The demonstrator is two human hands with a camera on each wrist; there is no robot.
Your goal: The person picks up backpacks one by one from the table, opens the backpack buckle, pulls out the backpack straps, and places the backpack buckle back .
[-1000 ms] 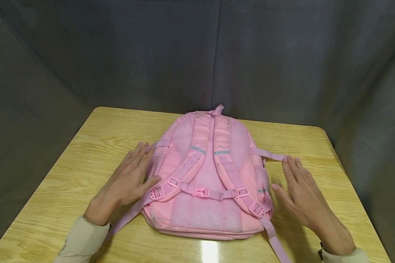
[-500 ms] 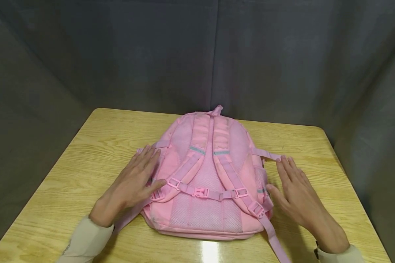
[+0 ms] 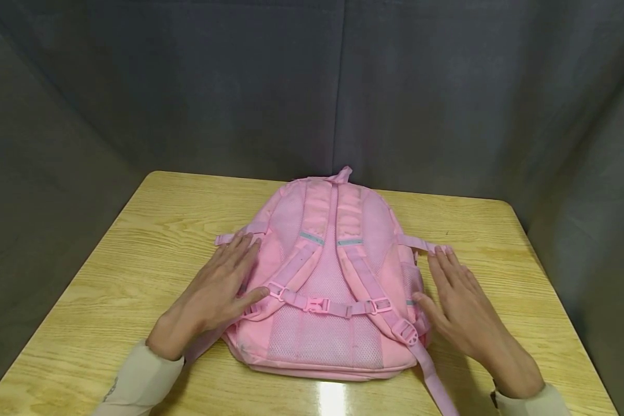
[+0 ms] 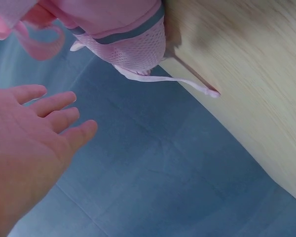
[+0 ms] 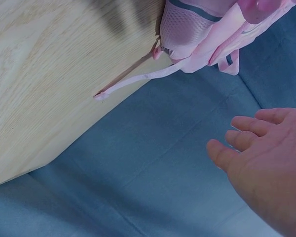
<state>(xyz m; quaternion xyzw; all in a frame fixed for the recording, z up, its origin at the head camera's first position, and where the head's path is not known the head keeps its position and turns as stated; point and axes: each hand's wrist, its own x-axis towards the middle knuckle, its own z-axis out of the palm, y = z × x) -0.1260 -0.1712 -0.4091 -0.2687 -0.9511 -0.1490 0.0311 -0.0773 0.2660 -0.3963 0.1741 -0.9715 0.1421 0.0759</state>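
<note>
A pink backpack (image 3: pixel 322 341) lies on the table with its back panel and shoulder straps facing up. Its chest strap is fastened at a pink buckle (image 3: pixel 317 305) in the middle. My left hand (image 3: pixel 213 294), fingers straight, hovers at the backpack's left side, thumb overlapping the left strap in the head view. On the other side my right hand (image 3: pixel 468 312) is held flat with straight fingers, fingertips by the end of a side strap (image 3: pixel 418 242). Both wrist views show the palms, the left hand (image 4: pixel 34 133) and right hand (image 5: pixel 266 153), with nothing in them.
The light wood table (image 3: pixel 135 242) has rounded far corners. Dark grey cloth (image 3: pixel 239 86) hangs behind it and along both sides. A loose strap (image 3: pixel 434 378) trails from the backpack's lower right toward the near edge.
Both hands have moved a little inward toward the backpack, the left one to the right and the right one to the left. The backpack has stayed in place.
</note>
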